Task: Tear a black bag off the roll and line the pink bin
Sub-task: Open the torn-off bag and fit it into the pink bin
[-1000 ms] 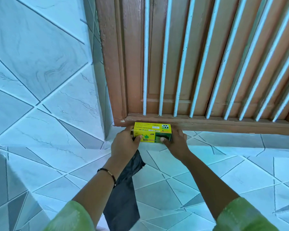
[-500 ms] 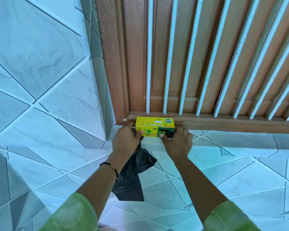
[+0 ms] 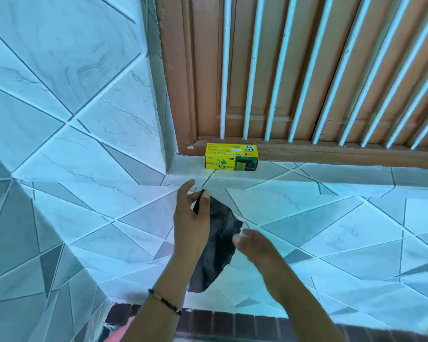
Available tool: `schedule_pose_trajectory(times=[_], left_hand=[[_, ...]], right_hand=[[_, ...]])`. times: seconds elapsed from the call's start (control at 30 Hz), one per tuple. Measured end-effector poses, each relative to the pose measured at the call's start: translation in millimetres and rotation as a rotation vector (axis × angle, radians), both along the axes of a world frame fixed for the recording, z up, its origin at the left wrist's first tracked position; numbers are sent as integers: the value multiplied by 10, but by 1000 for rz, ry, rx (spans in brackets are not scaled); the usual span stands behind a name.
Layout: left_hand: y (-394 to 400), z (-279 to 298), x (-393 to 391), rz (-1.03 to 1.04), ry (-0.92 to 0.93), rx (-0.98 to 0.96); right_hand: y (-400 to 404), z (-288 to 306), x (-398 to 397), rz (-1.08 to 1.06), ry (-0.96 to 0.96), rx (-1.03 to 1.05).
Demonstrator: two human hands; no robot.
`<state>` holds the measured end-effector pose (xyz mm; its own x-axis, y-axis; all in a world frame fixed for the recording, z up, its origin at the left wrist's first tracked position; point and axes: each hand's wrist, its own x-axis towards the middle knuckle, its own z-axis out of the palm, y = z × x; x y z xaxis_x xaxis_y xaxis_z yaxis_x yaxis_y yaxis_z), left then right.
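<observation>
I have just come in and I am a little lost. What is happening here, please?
A person is holding a black bag pinched in the left hand; it hangs folded. The right hand is open, reaching toward the bag, blurred with motion. The yellow-green bin bag box sits on the tiled ledge against the wooden window frame, with no hand on it. Lining the bin is not yet done.

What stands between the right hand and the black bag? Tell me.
Nothing visible. The right hand is beside the black bag, which hangs from the left hand, with only bare tiled ledge behind.
</observation>
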<state>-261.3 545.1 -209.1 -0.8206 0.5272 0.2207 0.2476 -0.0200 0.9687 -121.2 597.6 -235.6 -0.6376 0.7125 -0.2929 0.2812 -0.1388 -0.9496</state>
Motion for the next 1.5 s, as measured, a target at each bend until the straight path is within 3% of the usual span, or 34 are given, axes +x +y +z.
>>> schedule_pose_trajectory(times=[0.1, 0.2, 0.4, 0.57, 0.67, 0.83, 0.97, 1.03, 1.23, 1.4, 1.5], left_hand=[[-142, 48, 235, -53, 71, 18], [-297, 88, 401, -109, 114, 0], [-685, -102, 726, -256, -172, 10], [-830, -321, 889, -239, -6, -170], [-856, -243, 928, -212, -104, -78], [-895, -67, 975, -237, -266, 67], [-999, -97, 999, -396, -286, -121], [-1025, -98, 1029, -358, -208, -202], [-991, 41, 988, -325, -345, -68], [-1008, -23, 1007, -491, -362, -219], [-970, 52, 995, -413, -411, -109]], right_hand=[[-253, -168, 150, 103, 81, -180], [-299, -172, 270, -45, 240, -190], [-271, 91, 533, -82, 444, -56], [-280, 217, 703, -5, 581, -115], [-262, 194, 843, 65, 536, -113], [-342, -27, 995, 153, 296, -33], [-351, 9, 971, 54, 394, -36], [-323, 37, 993, 43, 436, -34], [-370, -36, 1070, 160, 278, -29], [-305, -5, 1084, 52, 430, -71], [-271, 6, 1112, 126, 417, -105]])
